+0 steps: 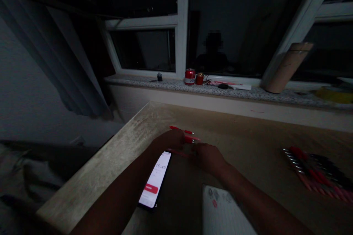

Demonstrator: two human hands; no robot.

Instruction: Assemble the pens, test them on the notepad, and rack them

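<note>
My left hand [171, 140] is closed around a red pen [189, 139], whose end sticks out past the fingers to the right. My right hand [209, 158] is just across from it, fingers curled in. What those fingers hold is hidden in the dim light. Close by its fingertips is a thin pinkish pen-like tube [178, 153]. Another red pen [182, 130] lies on the table just beyond the left hand. Below the left wrist rests a phone [156, 180] with a lit screen showing 15:40.
A lined notepad [224, 209] with scribbles lies by my right forearm. Several red and black pens [317, 172] are grouped at the table's right. Along the windowsill [165, 84] stand a red can [190, 76], a small red container [199, 79] and a tan bottle [288, 68].
</note>
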